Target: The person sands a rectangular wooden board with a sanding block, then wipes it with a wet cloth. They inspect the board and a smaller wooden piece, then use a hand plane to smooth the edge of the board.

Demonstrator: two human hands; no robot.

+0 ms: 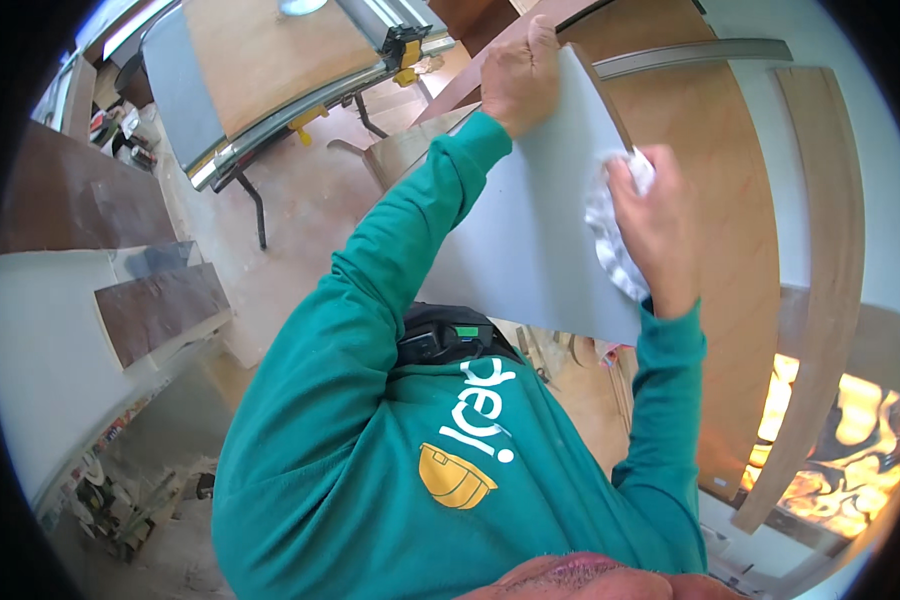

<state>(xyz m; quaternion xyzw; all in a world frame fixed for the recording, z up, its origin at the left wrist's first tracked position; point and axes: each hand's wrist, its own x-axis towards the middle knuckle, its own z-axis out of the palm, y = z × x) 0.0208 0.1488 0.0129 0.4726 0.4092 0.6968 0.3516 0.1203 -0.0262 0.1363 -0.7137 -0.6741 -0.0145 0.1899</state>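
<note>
A pale grey panel (530, 240) is tilted up in front of my body, its long edge running along the right side. At its upper end my left hand (522, 80) is closed on the panel's edge, the thumb near the top corner. My right hand (662, 225) has its fingers bunched round a crumpled white cloth (602, 225). That cloth lies against the panel's face by the right edge. Some of my right fingers are hidden or slightly blurred.
A large brown wooden board (710, 190) stands right of the panel, with a long wooden strip (815, 250) beyond it. At the upper left is a worktable (270, 60) with metal rails and a yellow-black clamp (405, 55). Assorted clutter (110, 510) lies at the lower left.
</note>
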